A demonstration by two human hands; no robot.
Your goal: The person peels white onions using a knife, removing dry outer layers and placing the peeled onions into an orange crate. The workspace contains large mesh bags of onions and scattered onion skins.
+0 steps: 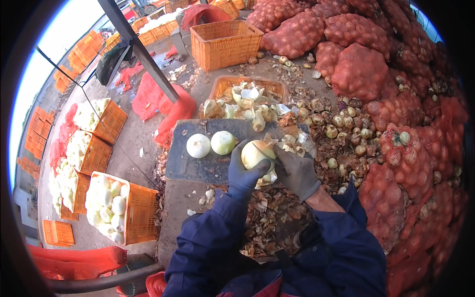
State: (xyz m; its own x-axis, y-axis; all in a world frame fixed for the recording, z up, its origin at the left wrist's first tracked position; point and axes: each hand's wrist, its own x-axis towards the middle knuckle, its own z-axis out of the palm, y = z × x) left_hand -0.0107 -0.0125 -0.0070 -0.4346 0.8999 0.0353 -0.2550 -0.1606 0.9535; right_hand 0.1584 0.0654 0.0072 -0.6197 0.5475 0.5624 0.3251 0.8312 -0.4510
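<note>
My left hand [240,172], in a dark glove, grips a partly peeled onion [253,155] above the front edge of a dark board [195,167]. The gloved right hand [300,173] is curled at the onion's right side. From it a thin blade, apparently a small knife [264,151], lies across the onion; its handle is hidden in the fingers. Loose peel hangs below the onion. Left of my hands, a peeled white onion [198,146] and a greenish-white onion [223,143] sit side by side on the board.
Onion skins and scraps heap over an orange crate [222,82] behind the board. Unpeeled onions [331,131] lie on the floor to the right, below stacked red mesh sacks [360,70]. At left stand crates of peeled onions [143,213]. A slanted post [146,55] rises beyond the board.
</note>
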